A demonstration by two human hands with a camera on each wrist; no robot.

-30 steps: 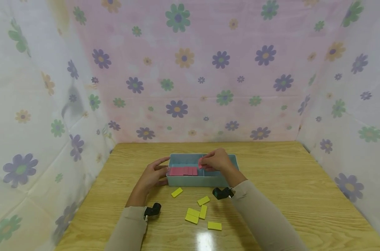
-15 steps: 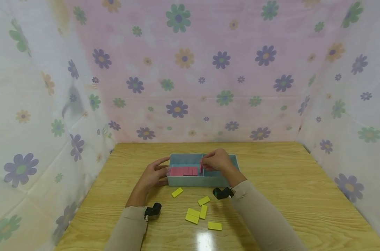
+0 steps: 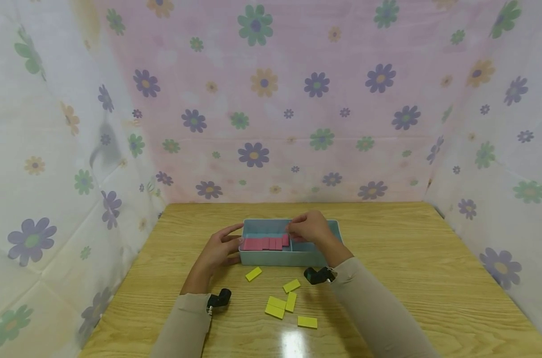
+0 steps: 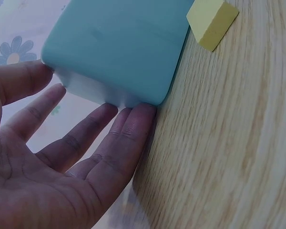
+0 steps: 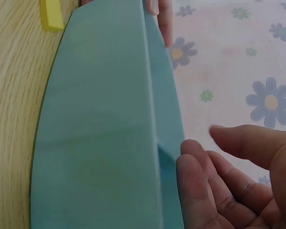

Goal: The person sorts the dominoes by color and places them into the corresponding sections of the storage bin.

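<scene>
A light-blue divided box (image 3: 271, 258) stands on the table. In its left compartment lies a row of pink blocks (image 3: 254, 244); at the right end of the row, one pink block (image 3: 285, 240) sits slightly higher than the others, close to the divider. My left hand (image 3: 213, 252) touches the box's left end with extended fingers (image 4: 128, 133), as the left wrist view shows. Over the divider, my right hand (image 3: 311, 229) has its thumb apart from its fingers (image 5: 193, 183) and holds nothing. Part of the right compartment is hidden by that hand.
Several yellow blocks lie on the wooden table in front of the box, among them one yellow block (image 3: 254, 274) near its front left and another yellow block (image 3: 307, 322) nearest me. A flowered cloth (image 3: 293, 134) rises behind the table (image 3: 387, 248) and along both sides.
My right hand has turned a pink block upright, lowered it to the right end of the row and let it go. The left hand stays against the box.
</scene>
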